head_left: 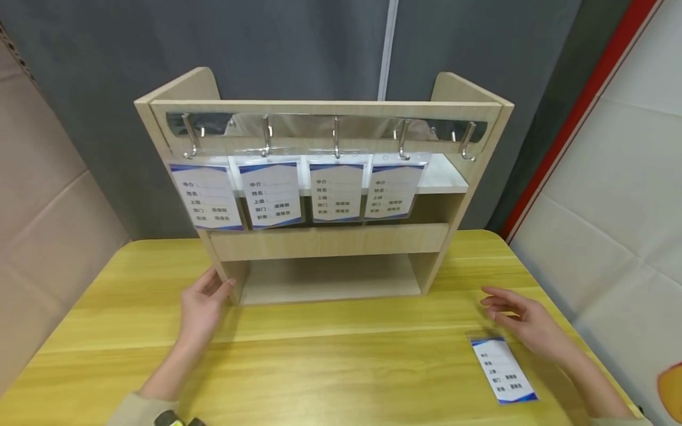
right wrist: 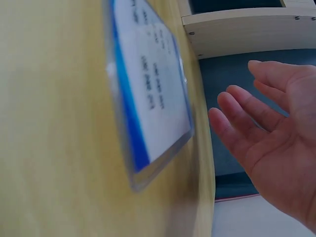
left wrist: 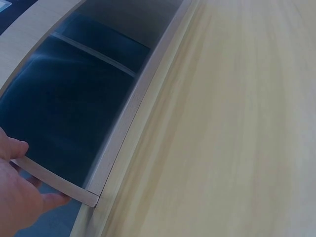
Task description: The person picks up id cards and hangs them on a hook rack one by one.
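My left hand [head_left: 202, 305] grips the lower left side panel of a light wooden shelf unit [head_left: 327, 242], thumb in front and fingers behind; the left wrist view shows that hand [left wrist: 19, 192] pinching the panel's edge [left wrist: 57, 182]. Beyond the shelf's right side, my right hand [head_left: 524, 322] hovers with fingers loosely bent, holding nothing. Just below it a clear-sleeved name badge [head_left: 503, 371] with blue corners lies on the table. In the right wrist view the badge [right wrist: 153, 84] lies left of the hand [right wrist: 271, 133], apart from it.
Several similar badges [head_left: 270, 195] hang in a row below the shelf's metal hook rail [head_left: 303, 125]. The rightmost hook [head_left: 467, 142] carries no badge. Behind the yellow wood-grain table [head_left: 330, 361] stands a grey partition [head_left: 298, 47]; pale padded walls flank both sides.
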